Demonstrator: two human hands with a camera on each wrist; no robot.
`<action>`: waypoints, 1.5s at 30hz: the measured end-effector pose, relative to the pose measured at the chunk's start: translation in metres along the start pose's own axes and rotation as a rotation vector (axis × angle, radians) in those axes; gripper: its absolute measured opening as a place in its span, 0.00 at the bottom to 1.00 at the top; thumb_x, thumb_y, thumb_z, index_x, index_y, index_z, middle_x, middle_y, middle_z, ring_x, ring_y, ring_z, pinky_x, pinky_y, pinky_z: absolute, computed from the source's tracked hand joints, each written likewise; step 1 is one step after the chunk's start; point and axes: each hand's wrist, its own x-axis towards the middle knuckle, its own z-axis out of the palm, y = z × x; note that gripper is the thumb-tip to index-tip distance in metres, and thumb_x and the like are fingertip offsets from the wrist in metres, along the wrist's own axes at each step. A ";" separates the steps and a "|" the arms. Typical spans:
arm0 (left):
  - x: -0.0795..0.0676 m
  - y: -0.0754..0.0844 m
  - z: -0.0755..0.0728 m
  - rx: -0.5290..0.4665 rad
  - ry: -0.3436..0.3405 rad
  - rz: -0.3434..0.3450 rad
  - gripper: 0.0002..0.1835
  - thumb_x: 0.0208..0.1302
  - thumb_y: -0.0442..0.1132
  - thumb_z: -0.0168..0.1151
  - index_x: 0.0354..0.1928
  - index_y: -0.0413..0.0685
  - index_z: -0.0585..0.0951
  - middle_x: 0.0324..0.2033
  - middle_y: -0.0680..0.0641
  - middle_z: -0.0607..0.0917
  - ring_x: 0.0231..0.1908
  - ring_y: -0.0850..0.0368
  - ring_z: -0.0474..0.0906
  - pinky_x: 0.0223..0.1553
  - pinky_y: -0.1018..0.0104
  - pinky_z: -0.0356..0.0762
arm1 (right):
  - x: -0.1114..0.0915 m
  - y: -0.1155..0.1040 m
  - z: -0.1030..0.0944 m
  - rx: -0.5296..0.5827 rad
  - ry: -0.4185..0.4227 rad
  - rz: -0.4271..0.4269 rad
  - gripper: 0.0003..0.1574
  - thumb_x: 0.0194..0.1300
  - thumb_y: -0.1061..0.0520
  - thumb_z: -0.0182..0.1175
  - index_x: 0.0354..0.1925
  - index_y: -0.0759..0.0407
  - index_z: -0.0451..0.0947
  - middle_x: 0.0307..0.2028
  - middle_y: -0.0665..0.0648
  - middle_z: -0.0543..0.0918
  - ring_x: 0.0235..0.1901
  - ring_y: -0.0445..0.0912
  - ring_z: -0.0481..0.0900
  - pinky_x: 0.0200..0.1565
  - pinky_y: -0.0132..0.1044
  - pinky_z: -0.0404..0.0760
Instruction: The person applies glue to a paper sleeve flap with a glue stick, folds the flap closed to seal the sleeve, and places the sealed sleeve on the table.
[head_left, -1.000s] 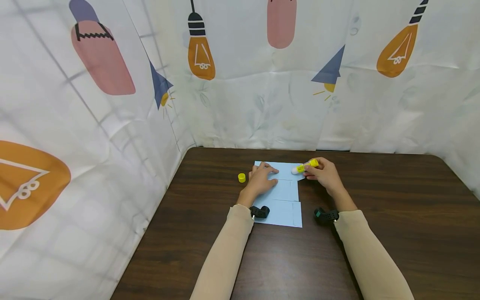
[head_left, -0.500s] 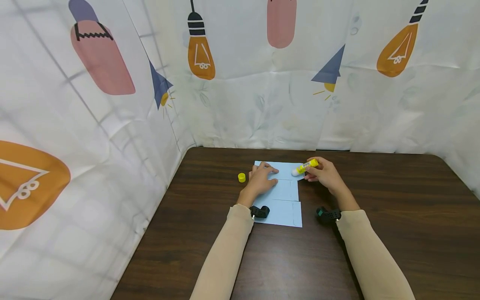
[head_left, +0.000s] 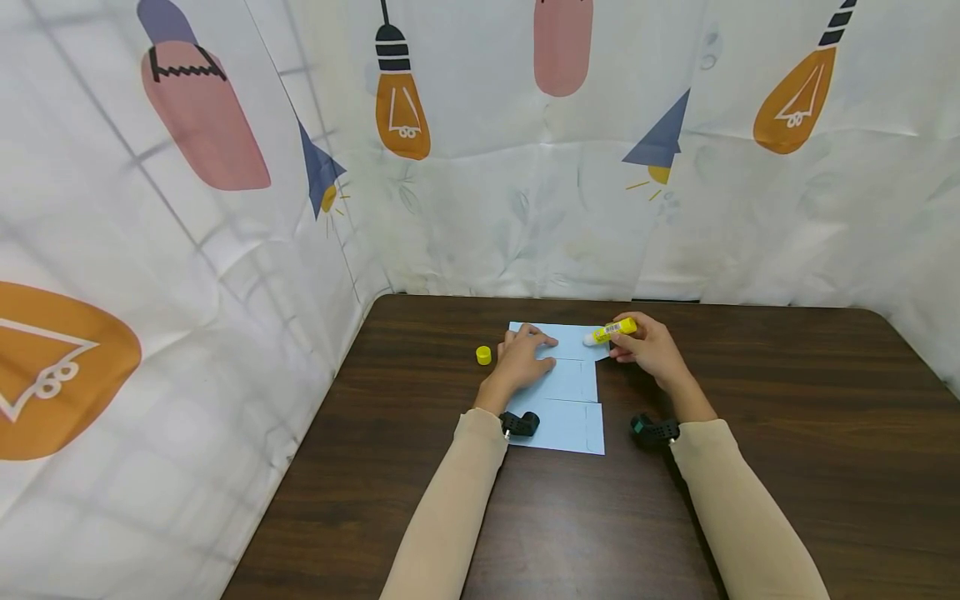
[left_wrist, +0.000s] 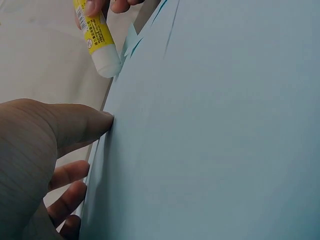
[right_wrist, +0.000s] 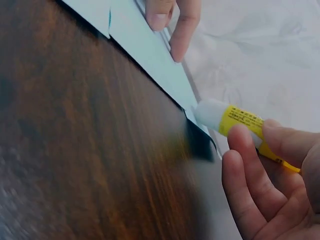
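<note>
The left hand (head_left: 517,362) covers part of the light blue paper (head_left: 558,423), its thumb and forefinger spread apart; the other fingers are partly hidden in the head view. The right hand (head_left: 651,352) pinches a yellow-and-white glue stick (head_left: 612,332) between thumb and fingers, concealing part of its barrel. The glue stick is at the paper's far right corner, white end toward the sheet; whether that end touches is hard to tell. Its label is too small to read, and the left wrist view cuts off its upper part.

There is one glue stick, one yellow cap (head_left: 483,356) standing left of the paper, and two black wristbands (head_left: 519,424). Two crosswise lines split the paper into three sections; whether these are separate pieces is unclear.

Everything rests on a dark wood-grain table (head_left: 570,525). Pale printed cloth (head_left: 480,217) hangs behind and at the left, showing three orange bulbs, one cropped by the left edge, and two blue lampshades.
</note>
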 end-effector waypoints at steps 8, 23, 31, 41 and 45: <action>0.000 0.000 0.000 -0.005 0.002 -0.004 0.19 0.72 0.49 0.64 0.63 0.64 0.82 0.67 0.53 0.72 0.62 0.47 0.64 0.59 0.52 0.62 | 0.001 0.000 0.005 -0.002 0.052 0.016 0.30 0.74 0.58 0.62 0.69 0.63 0.68 0.59 0.73 0.77 0.35 0.46 0.87 0.39 0.31 0.87; 0.001 -0.001 0.000 -0.001 -0.003 0.002 0.19 0.72 0.49 0.64 0.63 0.64 0.82 0.67 0.52 0.72 0.63 0.47 0.64 0.61 0.50 0.62 | 0.002 0.001 0.010 -0.062 0.114 0.034 0.28 0.75 0.61 0.59 0.70 0.58 0.70 0.63 0.70 0.78 0.38 0.48 0.87 0.39 0.29 0.86; 0.001 -0.002 0.000 0.001 -0.005 0.005 0.20 0.72 0.50 0.64 0.63 0.64 0.82 0.67 0.52 0.72 0.62 0.47 0.64 0.60 0.51 0.62 | 0.002 0.003 0.010 -0.099 0.112 0.030 0.29 0.75 0.59 0.59 0.71 0.59 0.69 0.62 0.71 0.78 0.36 0.45 0.86 0.40 0.29 0.86; 0.000 0.000 -0.001 -0.011 -0.005 -0.004 0.19 0.71 0.49 0.64 0.63 0.64 0.82 0.67 0.53 0.72 0.63 0.47 0.63 0.60 0.51 0.62 | 0.000 -0.001 0.001 -0.173 0.073 0.029 0.26 0.75 0.57 0.60 0.68 0.58 0.72 0.58 0.70 0.79 0.33 0.46 0.84 0.38 0.30 0.86; -0.002 0.002 -0.002 -0.019 -0.005 -0.007 0.20 0.71 0.48 0.64 0.63 0.64 0.82 0.67 0.53 0.71 0.63 0.47 0.63 0.60 0.52 0.62 | -0.002 -0.005 -0.004 -0.211 0.033 0.018 0.25 0.75 0.56 0.60 0.66 0.60 0.73 0.57 0.71 0.80 0.35 0.48 0.84 0.39 0.32 0.86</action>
